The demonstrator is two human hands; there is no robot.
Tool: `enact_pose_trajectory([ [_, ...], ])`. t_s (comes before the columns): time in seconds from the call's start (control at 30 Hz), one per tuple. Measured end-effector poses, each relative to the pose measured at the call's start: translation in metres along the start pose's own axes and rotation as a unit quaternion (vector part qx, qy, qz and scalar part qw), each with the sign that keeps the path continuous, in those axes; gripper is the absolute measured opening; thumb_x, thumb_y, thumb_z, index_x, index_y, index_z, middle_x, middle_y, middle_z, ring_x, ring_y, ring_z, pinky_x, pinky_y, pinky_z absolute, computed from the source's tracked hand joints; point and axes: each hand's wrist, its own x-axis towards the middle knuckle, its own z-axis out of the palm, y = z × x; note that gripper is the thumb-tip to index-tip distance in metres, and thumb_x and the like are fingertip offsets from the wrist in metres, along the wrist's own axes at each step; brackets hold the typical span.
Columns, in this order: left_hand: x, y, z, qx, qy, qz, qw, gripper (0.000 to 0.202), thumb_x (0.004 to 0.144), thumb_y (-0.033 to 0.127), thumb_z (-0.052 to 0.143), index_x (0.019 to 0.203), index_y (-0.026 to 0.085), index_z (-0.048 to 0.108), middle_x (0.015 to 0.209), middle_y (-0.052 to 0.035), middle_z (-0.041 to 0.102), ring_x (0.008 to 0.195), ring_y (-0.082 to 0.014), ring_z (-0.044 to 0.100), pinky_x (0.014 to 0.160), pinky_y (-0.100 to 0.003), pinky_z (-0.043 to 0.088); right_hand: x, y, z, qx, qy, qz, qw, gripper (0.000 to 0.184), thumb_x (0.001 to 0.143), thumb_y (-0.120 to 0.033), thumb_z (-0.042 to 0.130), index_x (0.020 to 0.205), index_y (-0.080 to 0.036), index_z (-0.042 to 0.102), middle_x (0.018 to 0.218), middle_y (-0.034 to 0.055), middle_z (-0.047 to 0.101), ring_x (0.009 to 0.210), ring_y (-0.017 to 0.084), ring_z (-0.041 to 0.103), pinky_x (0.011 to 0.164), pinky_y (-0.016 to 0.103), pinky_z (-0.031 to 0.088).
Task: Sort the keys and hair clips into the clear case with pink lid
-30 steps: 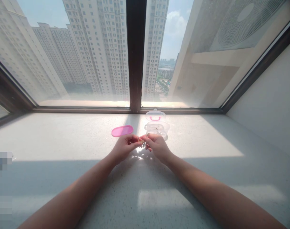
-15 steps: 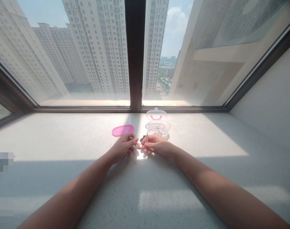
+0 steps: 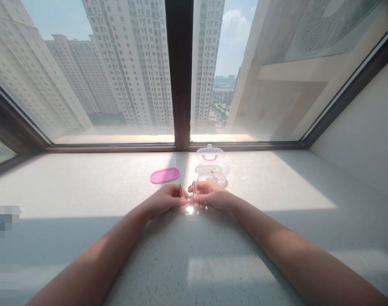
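Note:
My left hand is closed in a pinch on a slim, tan, stick-like piece, which stands nearly upright between thumb and fingers. Just to its right, my right hand grips a similar slim, light-coloured piece, also close to upright. The fingertips of both hands almost meet above the sill. A small dark thing shows beside the right fingers, mostly hidden. What kind of pieces these are is too small to make out.
Behind the left hand lies a pink oval tray or lid. A clear plastic box with small items inside stands behind the right hand, its lid with a pink handle raised. The window frame borders the speckled sill.
My left hand has turned and lowered slightly, so its piece stands more upright. The piece in my right hand shows more of its face. The tray and box stay put.

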Motion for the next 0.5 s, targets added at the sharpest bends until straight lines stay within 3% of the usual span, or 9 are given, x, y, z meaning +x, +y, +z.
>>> enact_pose_trajectory([
  [0.27,-0.0013,0.005,-0.0032,0.039,-0.089,-0.02,0.995,0.022,0.073,0.027,0.073,0.084,0.012,0.06,0.079,-0.0066,0.068,0.068,-0.0143,0.065,0.065,-0.026,0.052,-0.0036,-0.0007,0.0014,-0.041,-0.034,-0.004,0.999,0.03,0.071,-0.03,0.075,0.088,-0.013,0.056,0.077,0.0062,0.07,0.059,0.014,0.066,0.047,0.02,0.046],
  [0.5,-0.0011,0.0071,-0.0008,0.069,-0.086,-0.016,0.994,0.027,0.078,0.034,0.069,0.089,0.013,0.056,0.077,-0.008,0.069,0.066,-0.015,0.067,0.063,-0.026,0.053,-0.0084,-0.0031,-0.0026,-0.069,-0.075,-0.005,0.995,0.026,0.076,-0.029,0.072,0.09,-0.015,0.055,0.084,0.0069,0.071,0.067,0.015,0.069,0.051,0.018,0.046],
])
